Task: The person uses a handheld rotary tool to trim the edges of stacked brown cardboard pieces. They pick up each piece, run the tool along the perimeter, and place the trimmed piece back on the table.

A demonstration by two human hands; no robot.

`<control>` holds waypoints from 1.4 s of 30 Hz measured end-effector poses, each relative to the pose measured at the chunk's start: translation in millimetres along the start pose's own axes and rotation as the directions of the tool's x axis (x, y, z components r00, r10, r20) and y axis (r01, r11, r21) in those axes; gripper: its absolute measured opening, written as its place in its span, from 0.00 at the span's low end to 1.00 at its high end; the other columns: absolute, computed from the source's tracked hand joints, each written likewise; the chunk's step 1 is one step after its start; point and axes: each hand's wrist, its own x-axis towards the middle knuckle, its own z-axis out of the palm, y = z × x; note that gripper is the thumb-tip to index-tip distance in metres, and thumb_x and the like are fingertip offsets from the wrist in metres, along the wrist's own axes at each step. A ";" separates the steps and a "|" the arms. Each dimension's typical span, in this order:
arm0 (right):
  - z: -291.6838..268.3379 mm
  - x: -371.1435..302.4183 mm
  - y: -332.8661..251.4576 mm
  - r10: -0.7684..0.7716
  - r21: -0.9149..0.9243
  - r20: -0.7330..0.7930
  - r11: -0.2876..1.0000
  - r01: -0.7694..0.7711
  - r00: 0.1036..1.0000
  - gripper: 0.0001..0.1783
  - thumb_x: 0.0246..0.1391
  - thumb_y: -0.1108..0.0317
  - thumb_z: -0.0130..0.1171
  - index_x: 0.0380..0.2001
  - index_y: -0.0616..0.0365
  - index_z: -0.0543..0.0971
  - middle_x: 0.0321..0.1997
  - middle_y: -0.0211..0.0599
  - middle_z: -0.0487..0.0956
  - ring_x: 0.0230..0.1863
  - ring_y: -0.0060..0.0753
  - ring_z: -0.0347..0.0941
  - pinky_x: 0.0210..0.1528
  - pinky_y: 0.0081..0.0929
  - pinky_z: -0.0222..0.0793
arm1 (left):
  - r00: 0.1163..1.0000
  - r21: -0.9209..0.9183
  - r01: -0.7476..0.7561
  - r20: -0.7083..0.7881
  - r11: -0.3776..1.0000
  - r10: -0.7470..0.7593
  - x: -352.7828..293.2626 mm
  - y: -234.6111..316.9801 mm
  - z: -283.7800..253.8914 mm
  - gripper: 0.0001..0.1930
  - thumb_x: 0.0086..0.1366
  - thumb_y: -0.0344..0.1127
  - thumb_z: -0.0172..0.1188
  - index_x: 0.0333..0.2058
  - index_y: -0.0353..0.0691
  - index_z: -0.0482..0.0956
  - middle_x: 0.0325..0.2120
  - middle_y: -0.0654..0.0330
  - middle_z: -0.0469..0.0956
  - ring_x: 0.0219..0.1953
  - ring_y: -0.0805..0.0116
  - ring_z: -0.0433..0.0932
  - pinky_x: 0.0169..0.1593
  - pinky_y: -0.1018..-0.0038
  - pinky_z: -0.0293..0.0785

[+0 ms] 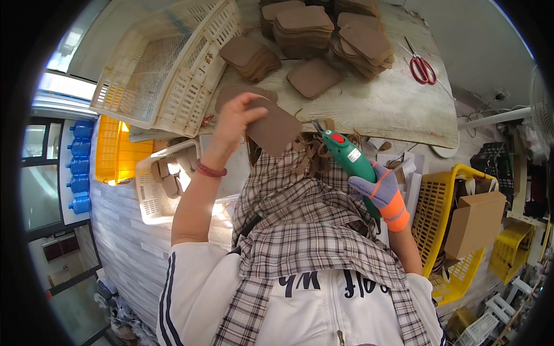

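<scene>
My bare left hand [231, 122] is closed on a flat brown piece [277, 131] with rounded corners, held up over my lap at the table's front edge. Behind that hand, another brown flat piece [226, 94] lies partly hidden. In a purple and orange glove, my right hand [383, 195] grips a green handheld electric cutter [350, 157] with a red button. Its metal tip points toward the table edge, just right of the brown piece and apart from it. Brown trimmed scraps [314, 160] rest on my checked apron below the tip.
Stacks of brown pieces [303, 27] stand on the worn table [412, 118], with a single piece [314, 78] nearer. Red-handled scissors [422, 70] lie at right. White crates [196, 75] sit at left. A yellow basket [430, 222] holding a cardboard box [476, 224] stands right.
</scene>
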 end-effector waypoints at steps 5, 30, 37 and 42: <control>-17.6 -1.2 11.9 0.046 -0.057 -0.063 0.997 -0.050 0.997 0.22 0.46 0.64 0.67 0.40 0.65 0.72 0.24 0.30 0.76 0.21 0.16 0.70 0.22 0.17 0.67 | 0.889 0.210 -0.041 -0.438 0.977 0.132 34.2 -2.5 -80.3 0.17 0.57 0.25 0.57 0.46 0.35 0.72 0.41 0.58 0.74 0.43 0.66 0.72 0.49 0.69 0.67; -25.6 2.2 36.5 0.033 -0.045 -0.173 0.998 -0.042 0.984 0.20 0.46 0.61 0.67 0.36 0.64 0.73 0.22 0.30 0.77 0.19 0.16 0.70 0.21 0.16 0.64 | 0.758 0.906 -0.197 -0.102 0.375 0.644 83.0 -49.6 91.2 0.18 0.41 0.32 0.71 0.25 0.40 0.68 0.37 0.56 0.67 0.44 0.54 0.62 0.49 0.59 0.56; -24.5 2.9 35.8 0.025 -0.018 -0.203 0.999 -0.029 0.979 0.20 0.46 0.61 0.67 0.36 0.64 0.73 0.21 0.30 0.76 0.19 0.16 0.70 0.20 0.16 0.64 | 0.871 0.238 -0.362 -0.258 0.901 0.418 68.8 -62.8 95.7 0.13 0.54 0.29 0.63 0.33 0.39 0.65 0.35 0.58 0.70 0.37 0.63 0.69 0.41 0.67 0.66; -18.3 4.0 36.1 -0.020 0.008 -0.254 1.000 0.023 0.967 0.20 0.46 0.62 0.67 0.36 0.64 0.73 0.21 0.30 0.76 0.18 0.16 0.69 0.20 0.16 0.64 | 0.971 -0.608 -0.183 -0.235 0.773 0.045 45.2 -55.4 115.0 0.14 0.61 0.26 0.55 0.45 0.35 0.66 0.45 0.58 0.71 0.45 0.67 0.72 0.51 0.70 0.69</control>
